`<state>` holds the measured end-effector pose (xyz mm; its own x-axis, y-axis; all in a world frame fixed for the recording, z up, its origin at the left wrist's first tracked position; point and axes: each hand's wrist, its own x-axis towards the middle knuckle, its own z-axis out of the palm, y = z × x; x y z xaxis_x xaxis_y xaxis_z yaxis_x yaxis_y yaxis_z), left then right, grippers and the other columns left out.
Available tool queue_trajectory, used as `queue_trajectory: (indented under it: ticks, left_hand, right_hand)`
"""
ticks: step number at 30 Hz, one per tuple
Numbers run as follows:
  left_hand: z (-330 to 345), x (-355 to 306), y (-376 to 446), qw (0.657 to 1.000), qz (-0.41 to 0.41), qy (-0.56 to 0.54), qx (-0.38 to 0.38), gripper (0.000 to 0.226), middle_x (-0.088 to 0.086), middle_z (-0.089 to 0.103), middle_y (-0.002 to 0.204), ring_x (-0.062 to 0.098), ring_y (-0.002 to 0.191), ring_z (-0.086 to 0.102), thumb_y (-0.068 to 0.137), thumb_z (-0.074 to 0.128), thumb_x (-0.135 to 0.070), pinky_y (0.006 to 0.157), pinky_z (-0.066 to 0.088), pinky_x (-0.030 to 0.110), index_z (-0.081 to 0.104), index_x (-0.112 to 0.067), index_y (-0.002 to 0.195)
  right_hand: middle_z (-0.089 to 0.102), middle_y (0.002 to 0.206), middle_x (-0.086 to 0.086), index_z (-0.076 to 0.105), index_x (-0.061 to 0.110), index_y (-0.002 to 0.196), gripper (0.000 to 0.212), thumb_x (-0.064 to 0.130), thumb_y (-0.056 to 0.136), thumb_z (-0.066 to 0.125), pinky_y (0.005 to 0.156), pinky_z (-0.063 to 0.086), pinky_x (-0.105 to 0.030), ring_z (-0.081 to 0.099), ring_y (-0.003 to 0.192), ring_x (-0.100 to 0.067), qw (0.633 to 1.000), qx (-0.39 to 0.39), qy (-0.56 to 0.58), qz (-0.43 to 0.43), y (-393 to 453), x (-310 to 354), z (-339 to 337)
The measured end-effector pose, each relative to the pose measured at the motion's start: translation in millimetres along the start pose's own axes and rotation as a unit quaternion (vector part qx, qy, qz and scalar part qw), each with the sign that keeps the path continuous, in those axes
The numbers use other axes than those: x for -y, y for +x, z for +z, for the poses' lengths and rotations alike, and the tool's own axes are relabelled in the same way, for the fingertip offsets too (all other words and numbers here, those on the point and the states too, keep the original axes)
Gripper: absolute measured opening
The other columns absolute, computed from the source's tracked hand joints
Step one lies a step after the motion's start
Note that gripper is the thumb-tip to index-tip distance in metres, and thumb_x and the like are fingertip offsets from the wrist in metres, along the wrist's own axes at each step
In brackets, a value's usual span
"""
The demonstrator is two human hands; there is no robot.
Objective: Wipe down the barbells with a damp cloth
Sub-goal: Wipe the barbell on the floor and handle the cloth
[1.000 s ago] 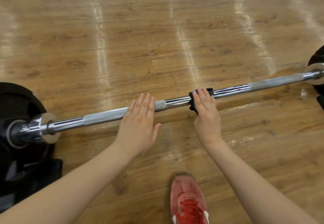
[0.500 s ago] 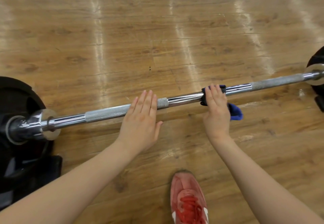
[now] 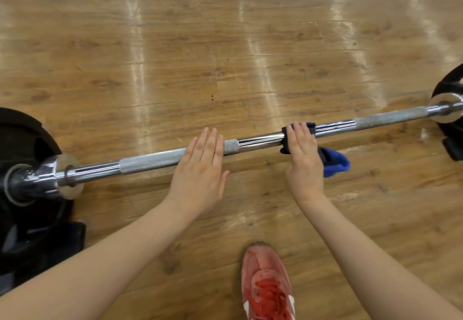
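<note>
A chrome barbell (image 3: 260, 141) lies across the wooden floor, with black plates at both ends. My left hand (image 3: 200, 169) rests flat on the knurled part left of the middle, fingers straight and thumb out. My right hand (image 3: 302, 155) holds a dark blue cloth (image 3: 334, 164) wrapped over the smooth section of the bar, its fingers laid over the top and its thumb hidden. A loose blue tail of the cloth sticks out to the right of that hand.
A black weight plate (image 3: 22, 139) and chrome sleeve (image 3: 37, 179) sit at the left end, and another black plate (image 3: 451, 84) at the right edge. My red shoe (image 3: 266, 287) stands on the floor (image 3: 225, 44) below the bar.
My right hand slid the cloth a little to the right along the bar, and a blue tail of cloth now shows beside it. My left hand stayed in place.
</note>
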<state>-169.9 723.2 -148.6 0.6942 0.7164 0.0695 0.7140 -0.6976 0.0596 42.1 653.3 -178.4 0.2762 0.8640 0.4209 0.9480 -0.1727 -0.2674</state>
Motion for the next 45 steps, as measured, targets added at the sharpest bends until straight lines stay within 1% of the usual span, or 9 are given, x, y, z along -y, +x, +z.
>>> queue_trajectory:
  ticks: [7,13,19,24,28,33,36,41,45]
  left_hand:
    - [1.0,-2.0,0.3,1.0,-0.007,-0.005,-0.001,0.067,0.027,0.049,0.136,0.039,0.13,0.045,0.085,0.034,-0.035,0.109,0.022,0.044,0.048,0.011,0.131]
    - [1.1,-1.1,0.0,1.0,-0.007,-0.008,0.005,0.068,0.027,0.05,0.135,0.039,0.129,0.047,0.085,0.034,-0.037,0.11,0.022,0.043,0.048,0.011,0.131]
    - [-0.6,-2.2,1.9,0.999,-0.022,-0.043,0.004,0.063,0.025,0.057,0.129,0.037,0.123,0.053,0.086,0.035,-0.036,0.108,0.027,0.043,0.054,0.01,0.126]
    - [-3.5,1.6,9.2,0.997,-0.027,-0.066,0.017,0.059,0.021,0.066,0.115,0.034,0.11,0.063,0.088,0.035,-0.036,0.096,0.045,0.05,0.062,0.008,0.116]
    - [0.9,0.6,8.8,0.998,-0.03,-0.061,0.002,0.06,0.021,0.066,0.116,0.033,0.111,0.062,0.087,0.036,-0.038,0.101,0.043,0.042,0.062,0.008,0.117]
    - [5.7,4.5,14.2,0.994,-0.019,-0.094,-0.047,0.041,0.018,0.07,0.094,0.034,0.084,0.068,0.073,0.078,-0.018,0.082,0.046,0.038,0.067,0.005,0.105]
    - [-5.7,7.6,20.6,0.989,-0.041,-0.14,-0.013,0.03,0.014,0.068,0.074,0.035,0.066,0.064,0.063,0.084,-0.005,0.052,0.047,0.032,0.068,0.0,0.088]
    - [-21.7,12.5,35.7,0.986,-0.088,-0.113,0.09,0.015,0.01,0.066,0.094,0.035,0.095,0.058,0.092,0.059,-0.025,0.062,0.028,0.034,0.06,-0.011,0.094]
    - [-31.9,31.0,59.1,0.93,-0.102,-0.272,0.224,0.018,0.011,0.059,0.073,0.021,0.067,0.05,0.092,0.061,-0.023,0.062,0.037,0.033,0.071,-0.009,0.097]
  right_hand:
    - [0.048,0.137,-0.023,0.036,0.002,0.135,0.049,0.001,0.086,0.04,0.114,0.013,-0.034,0.032,0.131,-0.028,0.983,0.072,0.082,-0.145,-6.2,59.6,17.6]
    - [0.049,0.135,-0.026,0.039,0.001,0.135,0.065,-0.019,0.073,0.041,0.114,0.013,-0.033,0.033,0.13,-0.03,0.999,0.016,0.032,-0.027,-4.2,16.8,7.8]
    - [0.051,0.135,-0.022,0.038,0.004,0.134,0.063,-0.01,0.073,0.034,0.113,0.016,-0.037,0.035,0.13,-0.029,0.987,0.066,0.061,-0.136,-0.5,30.1,15.3]
    - [0.051,0.133,-0.026,0.039,0.001,0.133,0.056,-0.008,0.078,0.038,0.115,0.011,-0.03,0.035,0.128,-0.031,0.998,0.014,0.025,-0.06,-1.2,2.7,4.9]
    - [0.052,0.133,-0.024,0.038,0.002,0.133,0.048,-0.003,0.085,0.034,0.114,0.015,-0.036,0.035,0.129,-0.03,0.987,0.038,0.074,-0.139,-3.1,41.9,18.8]
    - [0.049,0.138,-0.02,0.037,0.006,0.136,0.055,-0.006,0.082,0.037,0.112,0.019,-0.037,0.034,0.132,-0.027,0.989,0.06,0.044,-0.129,-4.5,22.3,12.5]
    - [0.05,0.136,-0.021,0.04,0.004,0.135,0.055,-0.006,0.08,0.038,0.112,0.019,-0.037,0.035,0.131,-0.028,0.994,0.045,0.046,-0.086,-7.3,14.8,7.4]
    - [0.055,0.129,-0.024,0.057,-0.007,0.123,0.052,-0.007,0.077,0.033,0.111,0.02,-0.035,0.039,0.126,-0.029,0.998,0.017,0.034,-0.05,-2.2,25.4,7.5]
    - [0.054,0.129,-0.026,0.053,-0.008,0.125,0.053,-0.007,0.076,0.032,0.11,0.021,-0.039,0.039,0.126,-0.032,0.993,0.033,0.057,-0.102,-4.6,54.8,14.6]
